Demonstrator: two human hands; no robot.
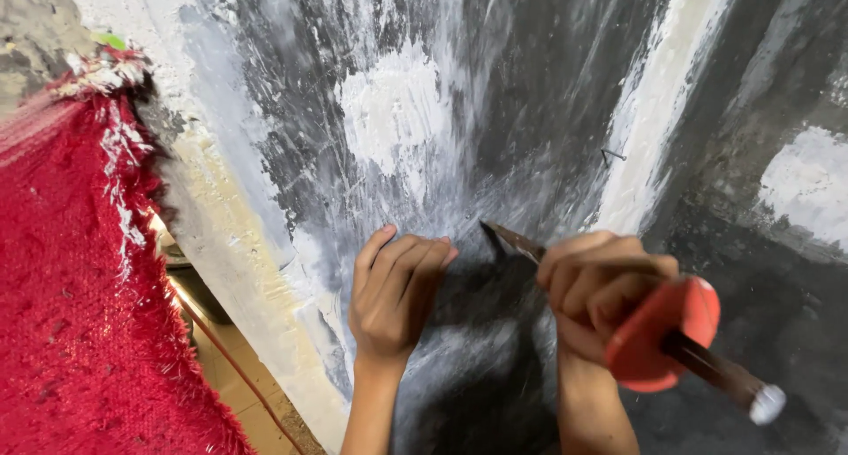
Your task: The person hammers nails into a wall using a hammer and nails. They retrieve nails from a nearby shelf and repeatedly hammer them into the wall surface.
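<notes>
My right hand [594, 289] is closed around a metal chisel [514, 241] with a round red hand guard [667, 333] and a worn bright striking end at the lower right. The chisel's dark tip touches the grey, white-smeared wall [459, 137] just right of my left hand. My left hand [395, 291] rests flat against the wall with the fingers together and pointing up, holding nothing.
A red fuzzy cloth [71, 287] with white flecks hangs over the left side. A pale plastered edge [221, 234] runs diagonally beside it, with tiled floor [247, 393] below. A white plaster strip [649, 110] and a small bent nail [612, 155] lie upper right.
</notes>
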